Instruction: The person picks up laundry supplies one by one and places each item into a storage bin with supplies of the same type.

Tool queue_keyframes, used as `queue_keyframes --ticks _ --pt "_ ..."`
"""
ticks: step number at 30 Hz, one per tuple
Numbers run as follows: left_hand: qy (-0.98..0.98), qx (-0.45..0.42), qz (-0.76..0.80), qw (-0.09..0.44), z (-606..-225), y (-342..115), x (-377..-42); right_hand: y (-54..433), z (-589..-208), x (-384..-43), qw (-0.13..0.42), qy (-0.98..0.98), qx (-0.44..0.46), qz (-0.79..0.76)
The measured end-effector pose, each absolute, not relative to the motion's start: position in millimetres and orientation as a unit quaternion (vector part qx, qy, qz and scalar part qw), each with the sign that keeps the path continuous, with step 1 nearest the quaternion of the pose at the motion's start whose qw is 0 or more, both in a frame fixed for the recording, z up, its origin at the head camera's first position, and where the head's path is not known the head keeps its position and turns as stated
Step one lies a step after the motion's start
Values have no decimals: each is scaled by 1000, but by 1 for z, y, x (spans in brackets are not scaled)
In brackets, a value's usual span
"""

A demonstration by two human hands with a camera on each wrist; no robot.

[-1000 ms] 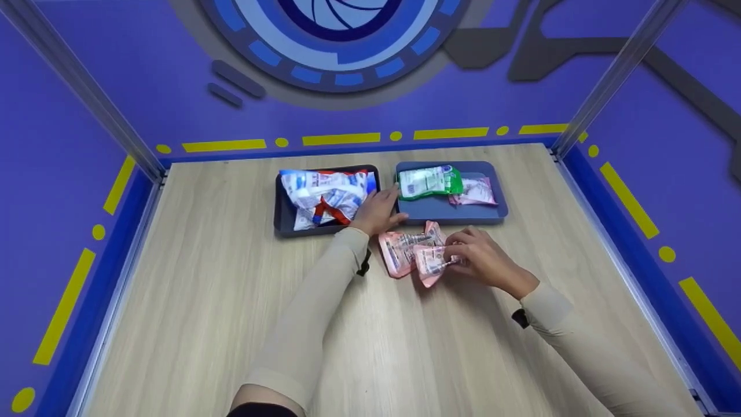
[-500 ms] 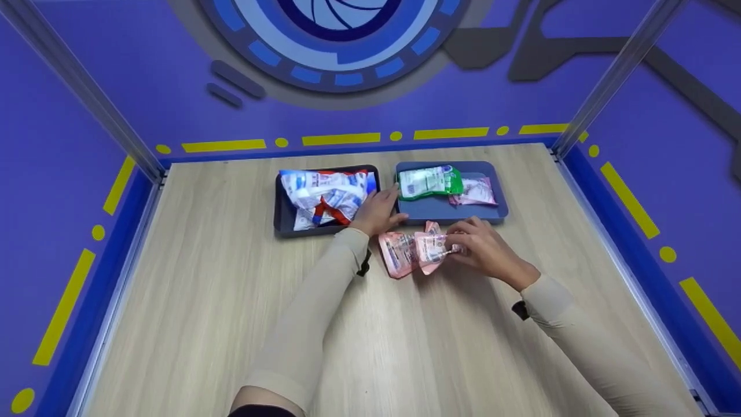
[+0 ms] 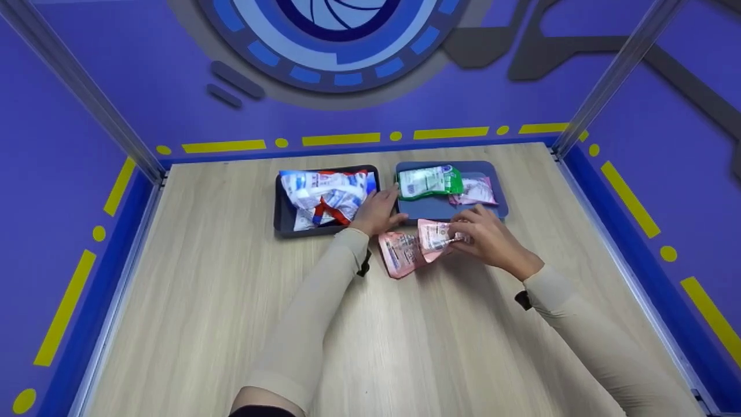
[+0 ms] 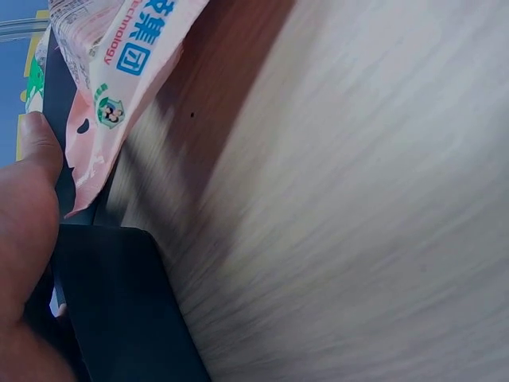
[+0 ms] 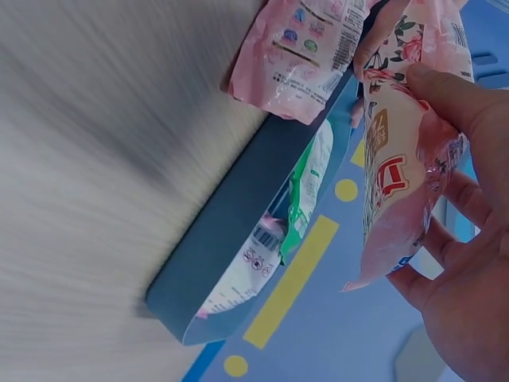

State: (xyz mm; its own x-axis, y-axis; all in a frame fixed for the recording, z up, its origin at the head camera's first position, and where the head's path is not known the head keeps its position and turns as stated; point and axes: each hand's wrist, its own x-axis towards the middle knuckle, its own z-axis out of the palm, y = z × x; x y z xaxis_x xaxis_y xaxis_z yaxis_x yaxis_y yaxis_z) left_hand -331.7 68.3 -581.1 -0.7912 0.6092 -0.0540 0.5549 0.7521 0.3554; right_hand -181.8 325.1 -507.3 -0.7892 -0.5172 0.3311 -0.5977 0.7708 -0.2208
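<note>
My right hand [image 3: 491, 240] pinches a pink-and-white pouch [image 3: 433, 236] with a rose print, raised by the front of the grey-blue tray [image 3: 425, 209]. In the right wrist view the thumb lies across the front of this pouch [image 5: 402, 151], with the fingers behind. A second pink pouch [image 3: 398, 255] lies on the table left of it, partly overlapped. My left hand [image 3: 377, 213] rests at the gap between the two trays, fingers extended, thumb [image 4: 41, 147] against the grey-blue tray's side. Inside that tray are a green-and-white pouch [image 3: 428, 182] and a pale pink pouch [image 3: 476, 191].
The black tray [image 3: 282, 226] on the left holds a heap of white, blue and red packages [image 3: 327, 194]. Purple panels [image 3: 145, 75] with metal corner posts enclose the wooden table [image 3: 231, 278] at the back and sides.
My right hand has lifted its pink pouch and moved it away from me toward the grey-blue tray. The left hand and the other pouches have stayed in place.
</note>
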Motion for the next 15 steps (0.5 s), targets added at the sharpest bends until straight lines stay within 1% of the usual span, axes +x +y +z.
queue_keyframes --ticks 9,15 --pt "933 309 163 80 -582 68 -333 330 -502 -193 129 -935 291 155" --pt "934 313 153 81 -583 69 -332 334 -502 -199 145 -930 299 156"
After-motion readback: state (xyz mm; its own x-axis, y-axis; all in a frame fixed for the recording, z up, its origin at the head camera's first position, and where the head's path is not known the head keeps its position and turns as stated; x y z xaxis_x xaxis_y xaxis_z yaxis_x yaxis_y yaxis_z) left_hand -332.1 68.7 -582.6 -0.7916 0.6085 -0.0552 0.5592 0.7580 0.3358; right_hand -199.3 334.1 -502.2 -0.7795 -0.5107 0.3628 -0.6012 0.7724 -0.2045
